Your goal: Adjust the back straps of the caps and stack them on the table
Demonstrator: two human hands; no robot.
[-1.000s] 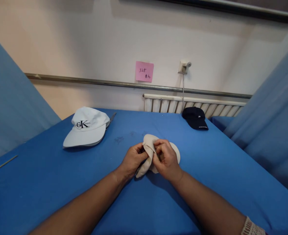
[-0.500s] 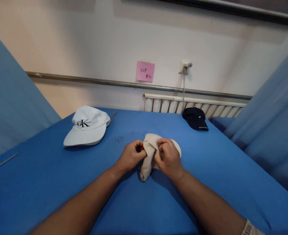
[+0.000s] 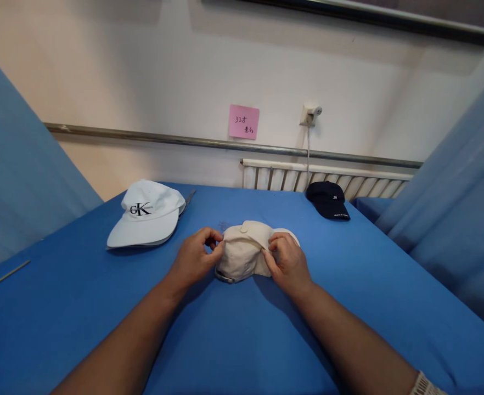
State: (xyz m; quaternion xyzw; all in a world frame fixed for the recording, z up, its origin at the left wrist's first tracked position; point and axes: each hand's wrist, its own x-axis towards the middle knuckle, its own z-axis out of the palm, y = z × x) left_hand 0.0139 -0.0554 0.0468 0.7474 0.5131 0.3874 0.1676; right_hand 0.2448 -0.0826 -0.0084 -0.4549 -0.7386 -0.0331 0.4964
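A beige baseball cap (image 3: pixel 242 255) rests on the blue-covered table between my hands, its crown creased and partly folded. Its brim points right, partly hidden behind my right hand. The strap end with a small buckle lies at the lower left. My left hand (image 3: pixel 196 255) pinches the left edge of the crown between thumb and fingers. On the other side, my right hand (image 3: pixel 289 263) is closed on the crown fabric near the brim, thumb towards me.
A white cap (image 3: pixel 151 214) with black letters sits at the left on the blue table cover (image 3: pixel 102 307). Far right lies a dark navy cap (image 3: pixel 328 198). A thin stick (image 3: pixel 4 277) lies at the left edge. Behind stand a radiator (image 3: pixel 283 175) and a wall with a pink note (image 3: pixel 244 122).
My left hand has moved left, drawing the beige cap's crown wider. The bunched fabric is now spread out, and its strap end has shifted left and up. My right hand stays near the brim.
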